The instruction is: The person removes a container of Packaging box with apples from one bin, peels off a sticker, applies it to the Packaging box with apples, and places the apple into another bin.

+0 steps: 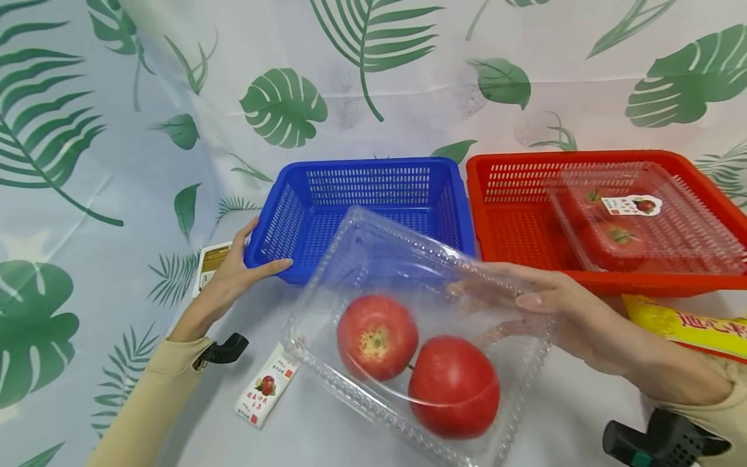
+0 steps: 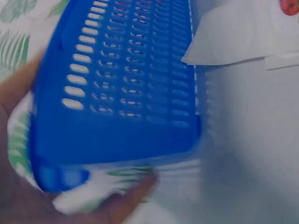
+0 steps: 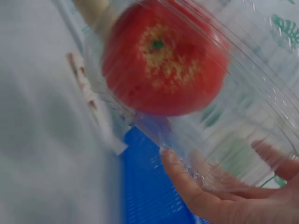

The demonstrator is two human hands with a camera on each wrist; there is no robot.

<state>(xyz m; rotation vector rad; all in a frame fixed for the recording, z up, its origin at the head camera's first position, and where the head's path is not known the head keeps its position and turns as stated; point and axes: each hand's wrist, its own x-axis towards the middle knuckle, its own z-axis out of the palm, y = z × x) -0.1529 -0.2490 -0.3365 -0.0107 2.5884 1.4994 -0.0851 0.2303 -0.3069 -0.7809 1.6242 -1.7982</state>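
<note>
Clear plastic box (image 1: 403,279) with two red apples (image 1: 378,337) inside is tilted above the white tabletop (image 1: 216,415), overlapping the near edge of the blue basket (image 1: 373,165) in the head view. The right hand (image 1: 560,308) grips it by its right side, thumb on one face and fingers behind. The left hand (image 1: 236,272) spreads about the basket's near left corner, thumb and fingers fairly straight. A printed label strip (image 1: 267,387) lies left of the box. Beside the blue basket, the red basket (image 1: 502,227) holds a labelled apple box (image 1: 691,214); a yellow packet (image 1: 694,324) lies before it.
</note>
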